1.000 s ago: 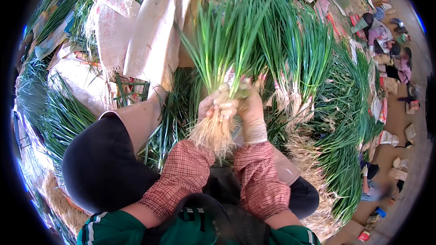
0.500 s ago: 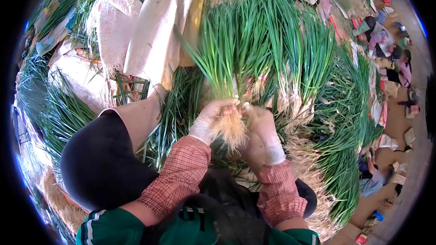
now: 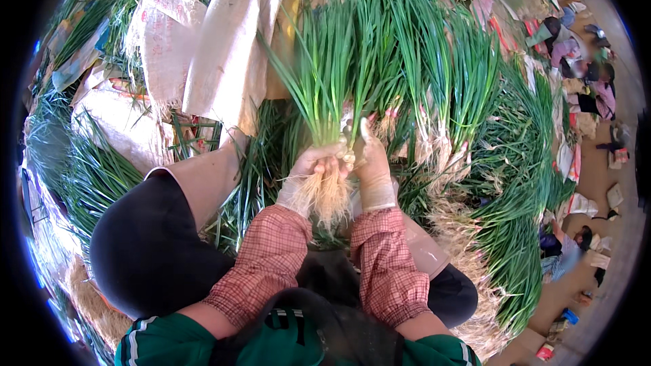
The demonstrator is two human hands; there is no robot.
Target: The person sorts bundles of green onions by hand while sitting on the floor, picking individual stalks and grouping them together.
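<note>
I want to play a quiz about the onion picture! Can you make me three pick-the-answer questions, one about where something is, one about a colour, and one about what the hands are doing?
1. Where do the pale roots of the held bunch of green onions point?
A. Toward the person
B. Away from the person
C. Straight to the left

2. What colour are the checked sleeves?
A. Blue
B. Red
C. Yellow

3. What is the left hand doing?
A. Resting flat on the sacks
B. Hanging free in the air
C. Gripping the bunch just above its roots

Answers:
1 A, since the roots hang down toward the person's lap while the green leaves fan upward in the picture.
2 B, as both forearms wear red checked cloth.
3 C, because its fingers wrap the stalks, with the right hand close beside on the same bunch.
</note>
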